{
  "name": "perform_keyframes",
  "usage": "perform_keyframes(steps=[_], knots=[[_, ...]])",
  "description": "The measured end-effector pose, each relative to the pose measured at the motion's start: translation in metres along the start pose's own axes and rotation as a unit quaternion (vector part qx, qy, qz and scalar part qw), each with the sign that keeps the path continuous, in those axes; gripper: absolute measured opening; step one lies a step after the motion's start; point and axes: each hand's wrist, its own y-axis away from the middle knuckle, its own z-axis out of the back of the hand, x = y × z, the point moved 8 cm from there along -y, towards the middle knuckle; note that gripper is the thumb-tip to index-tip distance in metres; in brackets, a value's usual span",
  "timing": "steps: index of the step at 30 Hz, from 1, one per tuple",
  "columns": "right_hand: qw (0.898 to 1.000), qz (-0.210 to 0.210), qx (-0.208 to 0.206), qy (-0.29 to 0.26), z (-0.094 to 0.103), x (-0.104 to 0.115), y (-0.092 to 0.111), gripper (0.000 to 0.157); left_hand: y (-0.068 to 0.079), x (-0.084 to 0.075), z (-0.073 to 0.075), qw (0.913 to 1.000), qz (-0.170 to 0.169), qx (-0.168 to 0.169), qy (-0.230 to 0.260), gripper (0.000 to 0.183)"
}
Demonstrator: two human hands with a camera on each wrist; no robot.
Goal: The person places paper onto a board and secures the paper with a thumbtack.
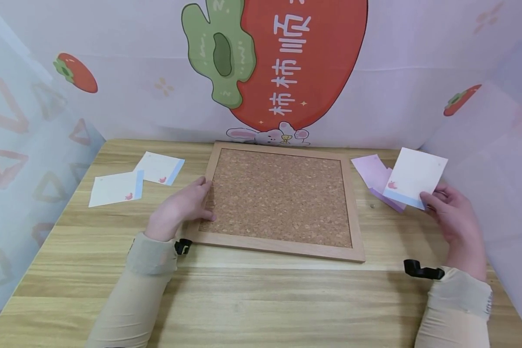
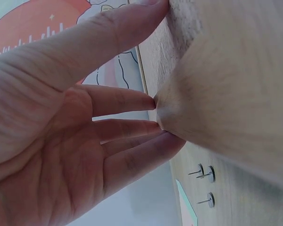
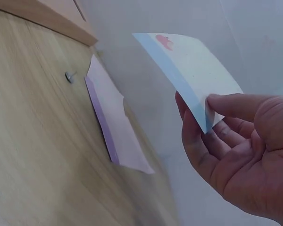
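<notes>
A cork board [image 1: 278, 198] in a pale wooden frame lies on the table. My left hand [image 1: 180, 208] holds its left side, thumb over the frame. In the left wrist view, the fingertips [image 2: 153, 102] touch the frame's outer edge [image 2: 179, 106]. My right hand [image 1: 456, 212] pinches a white note card [image 1: 417, 176] with a blue strip and a small red print by its lower corner. The card [image 3: 193, 70] is raised off the table in the right wrist view. Under and beside it lie purple cards [image 1: 371, 169], partly hidden.
On the left lie two white cards, the nearer one [image 1: 115, 189] overlapping the farther one [image 1: 160, 166]. Several thumbtacks [image 2: 210, 200] sit on the table beyond the board's left edge. A single thumbtack [image 3: 69, 77] lies between board and purple cards. A printed cloth [image 1: 148, 106] hangs behind.
</notes>
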Motion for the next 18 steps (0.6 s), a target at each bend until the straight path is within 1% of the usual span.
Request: perform_keyframes(steps=[4,10,14,18], knots=[[1.0,0.01,0.005,0.022,-0.012,0.007,0.001,0.015,0.0,0.0,0.0,1.0,-0.002,0.0,-0.002,0.098],[0.999,0.023,0.032,0.035,-0.031,0.013,0.002,0.016,-0.001,0.0,0.0,1.0,0.003,0.002,-0.001,0.098],[0.997,0.027,0.041,0.065,-0.043,0.015,0.002,0.02,-0.001,-0.002,0.0,1.0,-0.004,-0.001,-0.008,0.099],[0.995,0.036,0.069,0.069,-0.064,0.017,0.005,0.025,-0.001,-0.004,0.0,0.9996,-0.016,-0.01,-0.02,0.1]])
